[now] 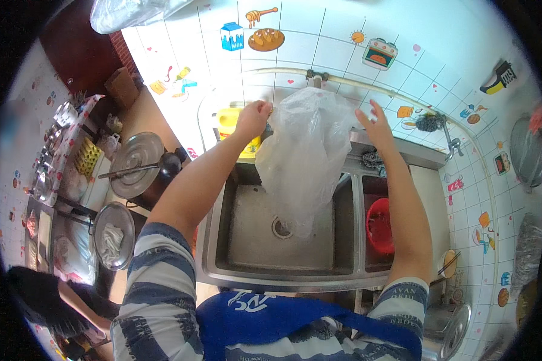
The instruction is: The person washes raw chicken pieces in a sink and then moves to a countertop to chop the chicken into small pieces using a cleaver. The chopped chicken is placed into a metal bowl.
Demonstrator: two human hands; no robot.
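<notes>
A translucent plastic bag [309,149] hangs in front of the tap, its lower end over the left basin of a steel double sink [289,280]. My left hand [253,119] is at the bag's upper left edge with its fingers bent; it looks closed on the bag's edge. My right hand [376,124] is raised just right of the bag, thumb and fingers apart, with nothing seen between them. Behind my left hand stands a yellow plastic jug [229,119]. A red plastic basin [380,225] sits in the right sink basin.
A steel scourer [371,159] lies on the sink's back ledge. A pipe [366,81] runs along the tiled wall to a second tap [454,146]. At left are a large round metal lid [135,164], a ladle [169,164] and another person's arm [83,309].
</notes>
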